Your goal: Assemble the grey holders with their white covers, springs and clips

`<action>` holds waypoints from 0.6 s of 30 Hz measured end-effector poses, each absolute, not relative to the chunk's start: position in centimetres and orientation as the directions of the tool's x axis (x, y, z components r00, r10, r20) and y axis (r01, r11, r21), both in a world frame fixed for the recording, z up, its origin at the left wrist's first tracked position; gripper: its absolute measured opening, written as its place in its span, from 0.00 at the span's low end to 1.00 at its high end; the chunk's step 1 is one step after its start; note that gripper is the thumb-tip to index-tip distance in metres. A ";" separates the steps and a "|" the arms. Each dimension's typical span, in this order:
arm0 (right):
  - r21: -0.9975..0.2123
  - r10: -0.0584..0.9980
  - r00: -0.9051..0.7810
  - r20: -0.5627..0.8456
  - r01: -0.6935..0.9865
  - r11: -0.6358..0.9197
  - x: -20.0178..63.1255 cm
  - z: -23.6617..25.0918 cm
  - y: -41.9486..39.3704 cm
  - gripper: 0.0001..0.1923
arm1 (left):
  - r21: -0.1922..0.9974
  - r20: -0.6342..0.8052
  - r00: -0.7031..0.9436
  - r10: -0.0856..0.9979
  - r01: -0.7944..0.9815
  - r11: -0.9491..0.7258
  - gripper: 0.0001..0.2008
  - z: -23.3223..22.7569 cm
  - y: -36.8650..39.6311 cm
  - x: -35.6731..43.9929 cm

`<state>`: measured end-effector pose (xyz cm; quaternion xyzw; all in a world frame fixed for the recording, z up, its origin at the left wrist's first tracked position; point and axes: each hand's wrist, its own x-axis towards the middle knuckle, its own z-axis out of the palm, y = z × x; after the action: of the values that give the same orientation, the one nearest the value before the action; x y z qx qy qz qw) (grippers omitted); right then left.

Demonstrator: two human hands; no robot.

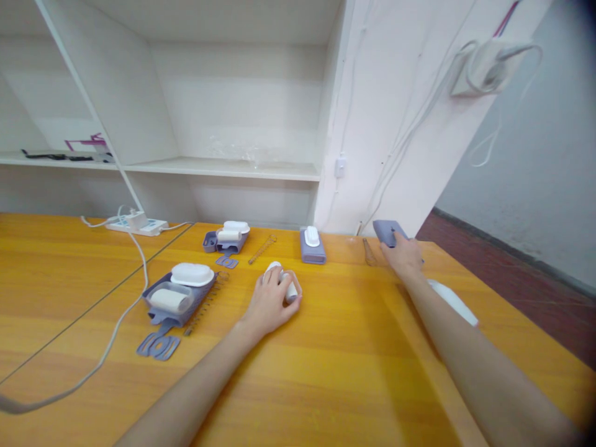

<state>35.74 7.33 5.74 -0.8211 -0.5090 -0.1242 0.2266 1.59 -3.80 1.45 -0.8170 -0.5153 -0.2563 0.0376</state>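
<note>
On the wooden table [298,397], at the near left, run one white cord [18,407] and one flat cutout [158,346]. Right behind the cutout sits the front case [199,298], purple, the nearest of four; on it are one white lid [192,274] and one tray with a white roll [168,300]. A spring [207,304], one of three in sight, lies along its right side.

To the right, the left hand [269,301] is curved over one white part [272,267] and one pale roll [290,288] on the table; I cannot tell whether it grips them or only rests there. Part of one white shell [452,302] shows by the right forearm. Farther off, the right hand [404,253] holds one case [387,231] in closed fingers, near the right edge, beside the second spring [369,252].

Along the back stand the other two cases: the middle case [313,254] with one white piece [311,235] on top, and the back-left case [239,244] with one lid, one roll, one small cup [210,241] and a second cutout [226,262]. The third spring [262,249] lies between them. Behind is one power strip [151,227].
</note>
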 end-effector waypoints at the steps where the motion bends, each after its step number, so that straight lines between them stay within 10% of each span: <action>1: -0.261 0.750 0.436 0.497 0.899 -0.350 35.0 6.2 6.8 0.27 | 0.197 0.456 0.330 0.826 0.868 -0.456 0.18 1.4 -3.6 1.3; 9: -0.297 0.736 0.070 0.673 0.937 0.183 26.5 4.7 0.0 0.24 | 0.184 0.482 0.280 0.830 0.894 -0.409 0.18 0.9 -2.8 0.6; 18: -0.238 0.771 -0.160 0.617 0.895 0.376 22.0 0.5 -3.8 0.23 | 0.186 0.486 0.262 0.834 0.901 -0.392 0.18 0.6 -2.6 0.6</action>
<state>22.05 -3.76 0.50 -0.5509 -0.7560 -0.0913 0.3415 0.57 -2.61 0.57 -0.7918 -0.5478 -0.2625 0.0640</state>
